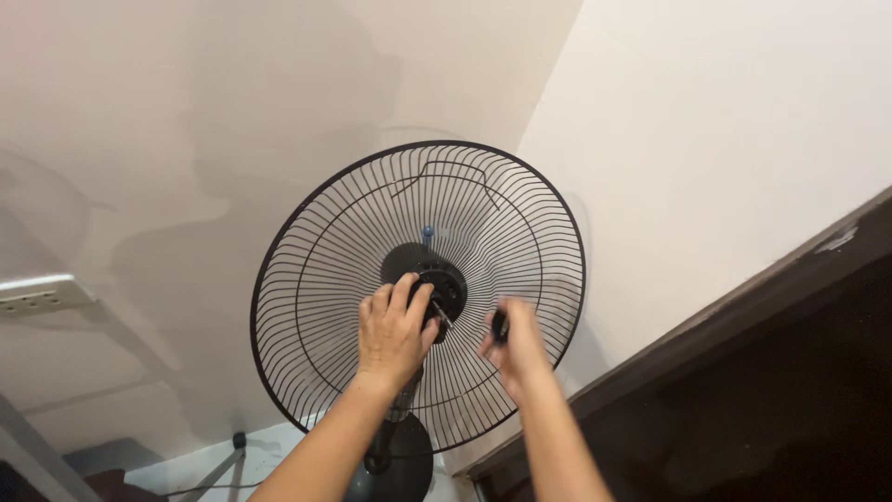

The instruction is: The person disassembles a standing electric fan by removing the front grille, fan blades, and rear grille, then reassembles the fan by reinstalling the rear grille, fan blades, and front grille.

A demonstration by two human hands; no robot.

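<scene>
The left hand [395, 327] closes its grip on the black hub [437, 286] at the centre of the rear fan guard [316, 279], while the right hand [514, 342], just beside it, pinches a small dark piece [500, 324]. A steady hold on the hub seems wise to stop the guard wobbling. Below the hands stand the pole and base [401, 465]; thin wires crowd the fingers, and a wall socket [37, 294] sits far left.

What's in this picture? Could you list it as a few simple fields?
Scene: a stand fan with a black wire rear grille, no blades on it, by a pale wall
Left hand: on the black motor hub at the grille's centre
Right hand: pinching a small dark part, blurred
Below: fan base
</scene>
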